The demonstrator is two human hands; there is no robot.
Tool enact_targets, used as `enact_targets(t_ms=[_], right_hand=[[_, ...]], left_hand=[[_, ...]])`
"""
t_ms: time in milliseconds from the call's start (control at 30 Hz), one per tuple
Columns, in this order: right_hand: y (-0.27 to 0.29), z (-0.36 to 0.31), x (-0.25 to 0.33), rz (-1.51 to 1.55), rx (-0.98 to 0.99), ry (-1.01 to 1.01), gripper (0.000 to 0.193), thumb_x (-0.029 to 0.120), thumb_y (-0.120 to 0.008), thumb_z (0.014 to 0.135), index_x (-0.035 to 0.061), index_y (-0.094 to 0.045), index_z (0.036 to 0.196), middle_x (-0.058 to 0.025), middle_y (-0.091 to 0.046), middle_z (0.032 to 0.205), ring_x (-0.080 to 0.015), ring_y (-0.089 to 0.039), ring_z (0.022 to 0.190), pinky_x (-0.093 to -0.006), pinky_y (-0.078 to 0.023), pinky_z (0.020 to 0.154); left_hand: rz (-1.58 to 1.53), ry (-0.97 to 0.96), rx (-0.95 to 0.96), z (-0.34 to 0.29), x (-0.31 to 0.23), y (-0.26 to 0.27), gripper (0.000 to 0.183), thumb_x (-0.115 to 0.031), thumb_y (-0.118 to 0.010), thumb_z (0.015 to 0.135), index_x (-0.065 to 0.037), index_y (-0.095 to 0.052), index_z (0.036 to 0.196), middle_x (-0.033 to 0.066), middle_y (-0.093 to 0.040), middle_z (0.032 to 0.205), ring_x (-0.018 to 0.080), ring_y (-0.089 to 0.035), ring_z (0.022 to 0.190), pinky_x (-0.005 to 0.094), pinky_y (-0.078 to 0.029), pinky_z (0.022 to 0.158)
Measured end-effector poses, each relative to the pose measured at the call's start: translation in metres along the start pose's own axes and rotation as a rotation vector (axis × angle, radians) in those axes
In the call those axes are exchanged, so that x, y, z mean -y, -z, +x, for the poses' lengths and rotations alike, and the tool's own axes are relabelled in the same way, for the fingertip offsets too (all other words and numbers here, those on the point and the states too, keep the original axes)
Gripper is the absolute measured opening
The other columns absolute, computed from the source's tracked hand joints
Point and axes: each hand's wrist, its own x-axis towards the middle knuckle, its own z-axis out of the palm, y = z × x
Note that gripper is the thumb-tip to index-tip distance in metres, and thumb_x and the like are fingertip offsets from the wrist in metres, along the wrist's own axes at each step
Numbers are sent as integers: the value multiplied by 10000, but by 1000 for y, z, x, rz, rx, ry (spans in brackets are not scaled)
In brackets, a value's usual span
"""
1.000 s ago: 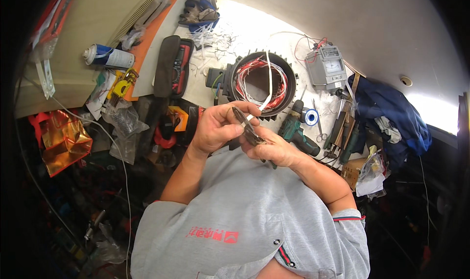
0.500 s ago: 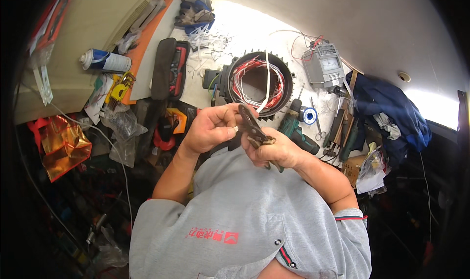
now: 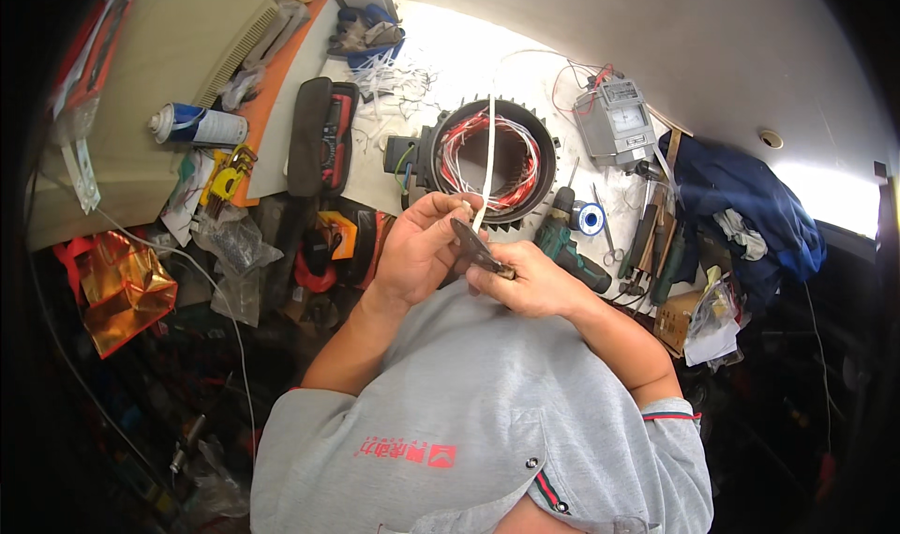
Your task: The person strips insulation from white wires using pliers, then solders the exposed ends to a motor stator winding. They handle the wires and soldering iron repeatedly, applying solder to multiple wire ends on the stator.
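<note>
In front of me stands a dark finned motor housing (image 3: pixel 546 164) with red and white wire windings (image 3: pixel 457 150) around its bore. A long, flat white strip (image 3: pixel 490 145) crosses the housing and runs down toward my hands. My left hand (image 3: pixel 419 251) is closed, thumb and finger pinching a small white end that looks like part of the strip. My right hand (image 3: pixel 530 279) grips dark-jawed pliers (image 3: pixel 472 241), the jaws lying right beside the left thumb and the strip's lower part. Whether the jaws bite the strip is hidden.
To the right lie a green power drill (image 3: pixel 567 253), a solder spool (image 3: pixel 589 219), scissors (image 3: pixel 609 239) and a grey analog meter (image 3: pixel 614 126). Left are a cased multimeter (image 3: pixel 333 140) and a spray can (image 3: pixel 202 124). Several white strips (image 3: pixel 394 79) lie behind.
My left hand has moved up and right, its pinch now beyond the pliers' tip. The pliers have dropped slightly and tilted. The white strip now hangs straighter and farther left across the housing.
</note>
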Motion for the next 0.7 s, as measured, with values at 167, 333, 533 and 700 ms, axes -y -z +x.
enact_targets(t_ms=[167,333,533,700], right_hand=[[4,-4,0,-183,-70,-78,308,311,-673,913,7,-713,885,-166,-665,687,-279,-657,628,-389,-500,620],[13,-9,0,-131,-58,-122,305,300,-765,848,24,-737,975,-125,-690,714,-211,-645,626,-349,-508,630],[14,-11,-8,44,85,-155,181,150,-752,841,15,-697,949,-60,-663,710,-137,-596,639,-322,-492,636],[11,-9,-17,77,79,-134,142,124,-732,854,9,-682,921,-38,-629,674,-124,-571,625,-313,-481,620]], left_hand=[[14,107,-2,3,0,1,113,-51,-562,1006,-13,-658,1051,203,-629,1236,197,-692,930,331,-593,852],[78,71,-26,3,-1,1,95,-50,-574,1000,-11,-642,1054,166,-681,1108,184,-692,920,313,-590,841],[133,59,-30,8,-1,-2,83,-43,-578,996,-5,-628,1049,136,-699,1032,171,-695,876,294,-588,789],[152,33,-35,9,1,-3,74,-45,-607,983,-5,-627,1042,115,-700,1021,164,-693,859,306,-588,768]])
